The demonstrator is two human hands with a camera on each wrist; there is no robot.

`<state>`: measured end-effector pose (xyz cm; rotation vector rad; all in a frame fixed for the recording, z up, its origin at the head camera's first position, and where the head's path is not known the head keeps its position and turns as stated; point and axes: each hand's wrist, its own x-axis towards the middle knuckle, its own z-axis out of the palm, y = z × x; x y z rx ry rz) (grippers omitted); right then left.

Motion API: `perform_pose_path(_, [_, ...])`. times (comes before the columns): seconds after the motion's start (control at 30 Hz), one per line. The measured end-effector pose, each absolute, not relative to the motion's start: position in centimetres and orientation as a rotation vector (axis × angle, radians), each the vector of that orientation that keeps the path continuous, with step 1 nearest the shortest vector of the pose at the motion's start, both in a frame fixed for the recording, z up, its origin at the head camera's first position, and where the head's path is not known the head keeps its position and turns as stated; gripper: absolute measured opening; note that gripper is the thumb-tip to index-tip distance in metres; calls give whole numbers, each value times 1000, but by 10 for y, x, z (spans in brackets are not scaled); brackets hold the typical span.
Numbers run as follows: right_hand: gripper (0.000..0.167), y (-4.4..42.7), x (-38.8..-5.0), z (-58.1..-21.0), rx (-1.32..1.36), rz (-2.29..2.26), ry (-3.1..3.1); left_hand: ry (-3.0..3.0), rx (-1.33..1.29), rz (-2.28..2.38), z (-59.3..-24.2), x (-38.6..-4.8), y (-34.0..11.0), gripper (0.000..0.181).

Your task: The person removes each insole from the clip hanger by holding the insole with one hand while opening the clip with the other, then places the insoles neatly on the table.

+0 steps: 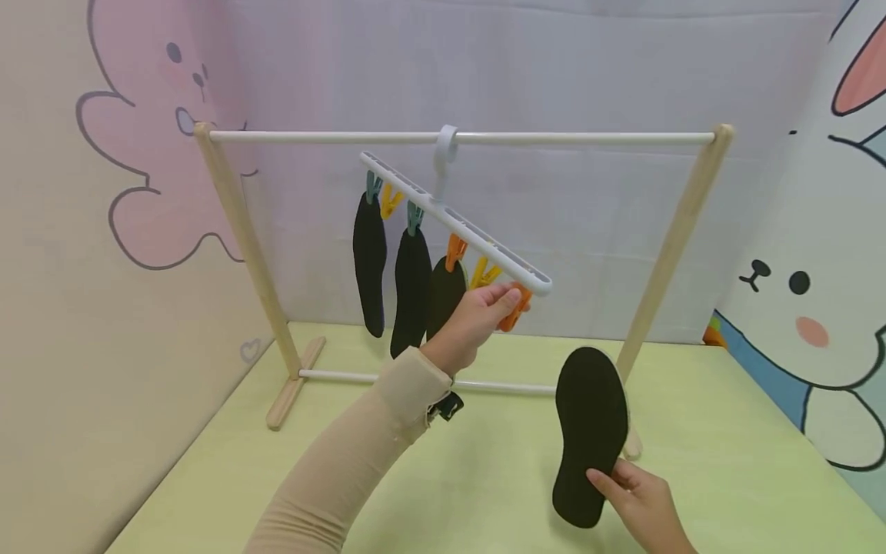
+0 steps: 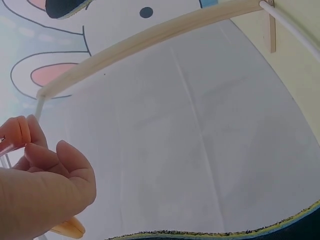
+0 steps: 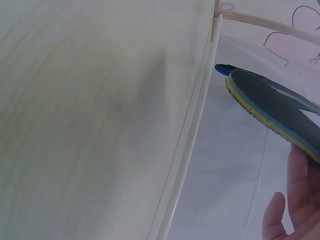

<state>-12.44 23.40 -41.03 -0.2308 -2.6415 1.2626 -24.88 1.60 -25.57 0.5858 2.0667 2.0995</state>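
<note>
My left hand (image 1: 477,317) pinches an orange clothespin (image 1: 515,309) at the near end of a white clip hanger (image 1: 477,233); the left wrist view shows the orange clip (image 2: 16,134) at the fingertips. My right hand (image 1: 645,496) holds a black insole (image 1: 588,431) by its lower end, upright and apart from the hanger. In the right wrist view that insole (image 3: 275,107) has blue and yellow edge layers. Three black insoles hang from the hanger: one far (image 1: 369,265), one middle (image 1: 411,288), one nearer (image 1: 445,296), partly behind my left hand.
A wooden rack with a white top bar (image 1: 332,138) carries the hanger, which slants toward me. Its right post (image 1: 674,246) stands behind the held insole. Yellow clips (image 1: 391,201) also hang on the hanger. Below lies a light green tabletop (image 1: 484,492), with a white cloth behind.
</note>
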Motion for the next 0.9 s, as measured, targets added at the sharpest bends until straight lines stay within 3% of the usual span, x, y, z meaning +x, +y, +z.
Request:
perform_pose_path(0.2, [18, 232, -125, -409, -251, 1294, -2654, 2062, 575, 2103, -255, -248, 15, 31])
perform_pose_path(0.43, [29, 235, -123, -410, -203, 1260, -2642, 2094, 570, 2076, -257, -249, 10, 32])
perform_pose_path(0.67, [20, 242, -122, -409, -260, 1298, -2712, 2079, 579, 2101, -256, -246, 7, 32])
perform_pose_path(0.9, [24, 251, -121, -407, -312, 1261, -2785, 2075, 559, 2110, -254, -243, 5, 32])
